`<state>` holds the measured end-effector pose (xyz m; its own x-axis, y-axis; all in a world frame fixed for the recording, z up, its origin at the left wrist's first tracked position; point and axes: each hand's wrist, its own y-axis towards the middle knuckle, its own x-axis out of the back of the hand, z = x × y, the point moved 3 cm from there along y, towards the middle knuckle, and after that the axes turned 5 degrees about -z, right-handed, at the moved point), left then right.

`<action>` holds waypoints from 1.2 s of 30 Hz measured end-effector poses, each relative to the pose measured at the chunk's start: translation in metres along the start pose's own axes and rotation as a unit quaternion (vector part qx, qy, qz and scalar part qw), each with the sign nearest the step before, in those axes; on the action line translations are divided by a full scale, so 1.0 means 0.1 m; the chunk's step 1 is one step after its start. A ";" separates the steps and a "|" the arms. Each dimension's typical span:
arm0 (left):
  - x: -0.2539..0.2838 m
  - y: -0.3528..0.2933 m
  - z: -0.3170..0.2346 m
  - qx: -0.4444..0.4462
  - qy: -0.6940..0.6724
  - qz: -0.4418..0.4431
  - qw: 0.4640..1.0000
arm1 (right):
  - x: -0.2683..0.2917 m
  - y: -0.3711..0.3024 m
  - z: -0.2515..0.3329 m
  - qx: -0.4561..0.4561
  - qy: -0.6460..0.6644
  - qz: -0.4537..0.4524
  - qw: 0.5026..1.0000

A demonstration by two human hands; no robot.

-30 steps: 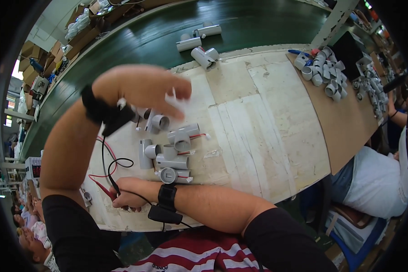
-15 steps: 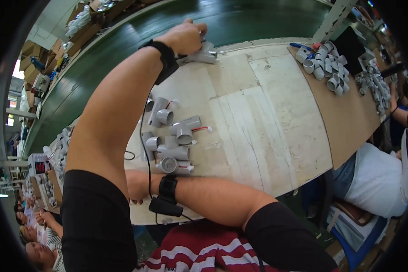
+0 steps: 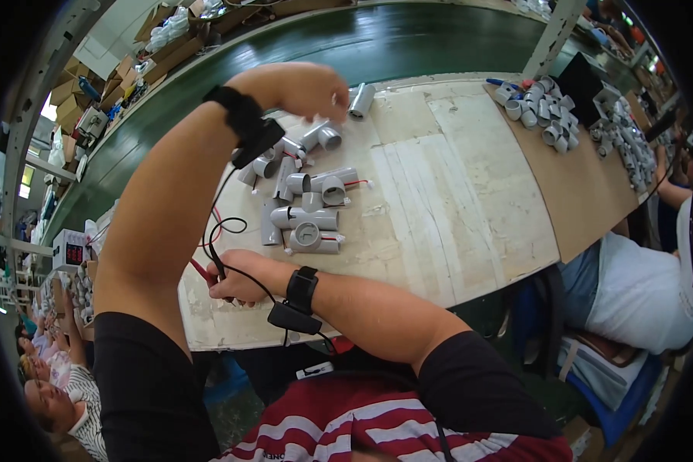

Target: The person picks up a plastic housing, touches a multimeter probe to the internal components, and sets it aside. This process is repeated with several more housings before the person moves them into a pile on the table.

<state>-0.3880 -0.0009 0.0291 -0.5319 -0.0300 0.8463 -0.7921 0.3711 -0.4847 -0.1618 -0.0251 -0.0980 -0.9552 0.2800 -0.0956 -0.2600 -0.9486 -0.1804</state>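
Note:
Over the far left part of the table hangs my left hand [image 3: 312, 92], palm down, fingers loosely bent and apart, with nothing visible in them. Just right of its fingers, apart from it, a grey pipe fitting [image 3: 362, 100] lies near the table's far edge. Below the hand are several grey T-shaped fittings [image 3: 308, 219], some with short red wires and small white connectors. My right hand [image 3: 245, 276] is closed around a pair of thin test probes, one red [image 3: 201, 271] and one black [image 3: 219, 264], at the table's near left. Its fingertips are partly hidden.
A green conveyor belt [image 3: 439, 38] runs behind the pale worktable [image 3: 454, 215]. Grey fittings [image 3: 543, 108] are heaped on brown cardboard [image 3: 585, 192] at right. A box with a red display [image 3: 71, 250] stands at left. Co-workers sit on both sides. Black cables hang from my wrist straps.
My left hand has come away from the fitting at the far edge, which now lies by itself. My right hand and its probes show more fully. The whole view has shifted.

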 end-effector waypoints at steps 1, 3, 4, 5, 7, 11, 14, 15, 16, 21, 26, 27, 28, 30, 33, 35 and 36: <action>0.04 0.20 0.04 -0.028 0.064 -0.093 0.993 | 0.02 0.01 0.00 0.003 0.013 -0.002 1.000; -0.18 0.53 0.24 -0.070 0.082 -0.232 0.967 | -0.08 0.14 -0.10 0.008 0.025 0.008 1.000; -0.24 0.63 0.32 -0.117 0.101 -0.364 0.918 | -0.16 0.35 -0.30 0.116 0.018 0.007 0.993; -0.27 0.74 0.22 -0.123 0.097 -0.362 0.919 | -0.16 0.52 -0.57 0.218 0.013 -0.005 0.976; -0.47 0.73 0.12 -0.079 0.071 -0.255 0.961 | -0.23 0.55 -0.59 0.318 0.010 -0.003 0.948; -0.55 0.07 -0.13 -0.049 0.007 -0.093 0.994 | -0.08 0.10 -0.04 0.075 0.006 0.007 0.997; -0.53 -0.59 -0.25 -0.051 -0.022 -0.089 0.994 | -0.06 -0.01 0.03 0.019 0.044 -0.021 0.999; -0.52 -0.84 -0.26 -0.059 -0.023 -0.135 0.989 | -0.08 0.00 0.04 0.023 0.024 -0.032 0.999; -0.54 -1.07 -0.31 -0.074 -0.027 -0.176 0.981 | -0.10 0.00 0.01 0.022 0.008 -0.048 0.999; -0.44 -2.93 -0.58 -0.158 -0.081 -0.434 0.884 | -0.20 0.02 0.10 -0.017 -0.050 -0.095 0.994; -1.40 -4.01 -0.44 -0.201 -0.366 -0.512 0.751 | 0.02 -0.07 0.75 0.021 -0.230 -0.179 0.956; -1.68 -4.11 -0.39 -0.212 -0.483 -0.529 0.665 | 0.03 -0.10 0.96 0.028 -0.269 -0.189 0.944; -1.93 -4.17 -0.35 -0.170 -0.525 -0.520 0.652 | 0.04 -0.17 1.20 0.035 -0.309 -0.202 0.929; -2.38 -4.12 -0.24 -0.066 -0.576 -0.489 0.652 | 0.02 -0.34 1.63 0.065 -0.330 -0.223 0.915; -2.87 -3.73 -0.11 0.083 -0.553 -0.430 0.709 | -0.02 -0.60 2.11 0.086 -0.428 -0.244 0.866; -2.96 -3.49 -0.17 0.115 -0.463 -0.410 0.778 | -0.18 -0.88 2.40 0.053 -0.469 -0.243 0.847; -2.97 -3.37 -0.18 0.117 -0.466 -0.411 0.774 | -0.17 -0.89 2.36 0.052 -0.471 -0.239 0.847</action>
<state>0.0423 -0.1003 -0.0555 0.2828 -0.8645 0.4154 -0.9523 -0.3048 0.0142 -0.1553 0.0197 0.1504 -0.4130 0.4402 0.7973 -0.6132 -0.7816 0.1139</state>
